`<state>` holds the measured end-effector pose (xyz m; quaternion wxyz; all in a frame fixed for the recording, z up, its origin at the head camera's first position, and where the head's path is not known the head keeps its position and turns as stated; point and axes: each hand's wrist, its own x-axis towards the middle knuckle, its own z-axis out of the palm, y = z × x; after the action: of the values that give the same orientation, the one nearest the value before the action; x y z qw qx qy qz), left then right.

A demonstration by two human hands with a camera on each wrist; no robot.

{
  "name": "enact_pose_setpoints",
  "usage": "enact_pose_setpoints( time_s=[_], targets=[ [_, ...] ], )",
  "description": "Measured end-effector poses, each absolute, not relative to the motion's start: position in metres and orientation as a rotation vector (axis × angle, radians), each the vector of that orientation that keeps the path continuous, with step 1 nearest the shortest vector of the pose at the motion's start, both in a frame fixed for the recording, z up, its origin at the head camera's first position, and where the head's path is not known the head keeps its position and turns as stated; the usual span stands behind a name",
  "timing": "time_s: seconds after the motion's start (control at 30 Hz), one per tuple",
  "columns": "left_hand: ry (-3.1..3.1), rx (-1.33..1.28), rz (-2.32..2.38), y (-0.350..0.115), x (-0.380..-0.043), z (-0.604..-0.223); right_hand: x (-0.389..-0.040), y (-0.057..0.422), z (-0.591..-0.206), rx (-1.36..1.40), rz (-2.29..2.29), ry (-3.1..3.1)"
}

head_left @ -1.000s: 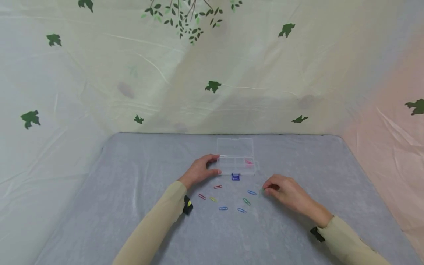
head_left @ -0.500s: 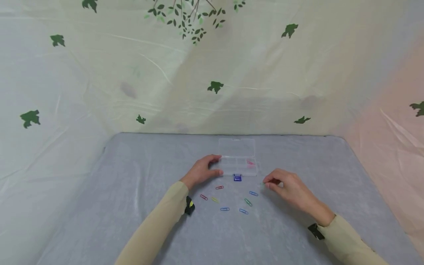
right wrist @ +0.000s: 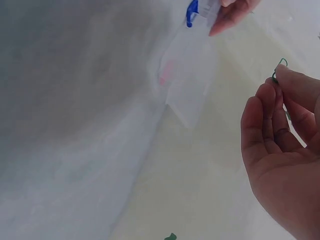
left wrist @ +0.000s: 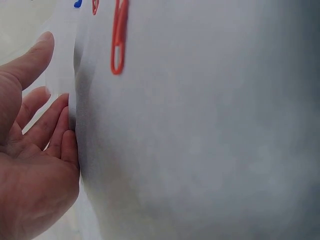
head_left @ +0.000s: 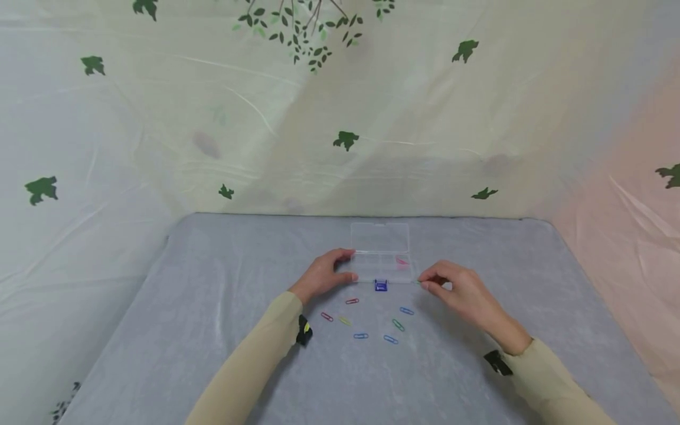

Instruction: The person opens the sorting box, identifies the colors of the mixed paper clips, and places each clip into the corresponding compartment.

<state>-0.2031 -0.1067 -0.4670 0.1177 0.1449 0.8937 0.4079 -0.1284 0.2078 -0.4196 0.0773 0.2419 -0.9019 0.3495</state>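
A clear plastic compartment box [head_left: 366,268] lies with its lid raised back and its blue latch [head_left: 381,285] facing forward. My left hand [head_left: 321,274] holds the box by its left side, thumb at the front corner and fingers at the back one. Just off the front right corner, my right hand [head_left: 461,290] pinches a green paper clip [right wrist: 283,62] between thumb and fingertips. Inside the box, a pink clip [head_left: 402,261] lies in the back right compartment.
Several loose paper clips lie on the grey cloth in front of the box: a red one [head_left: 352,301], a yellow one [head_left: 345,320], a green one [head_left: 398,325] and a blue one [head_left: 406,311] among them. A patterned curtain [head_left: 297,165] stands behind the table.
My right hand has moved up and slightly left with the green paper clip, closer to the box's front right corner. My left hand stays on the box.
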Motion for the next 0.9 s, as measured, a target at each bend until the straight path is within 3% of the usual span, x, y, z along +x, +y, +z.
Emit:
enact_pose_setpoints(
  time_s=[0.9],
  targets=[
    [2.611, 0.443, 1.189, -0.108, -0.204, -0.468, -0.161, 0.174, -0.403, 0.630, 1.083, -2.690]
  ],
)
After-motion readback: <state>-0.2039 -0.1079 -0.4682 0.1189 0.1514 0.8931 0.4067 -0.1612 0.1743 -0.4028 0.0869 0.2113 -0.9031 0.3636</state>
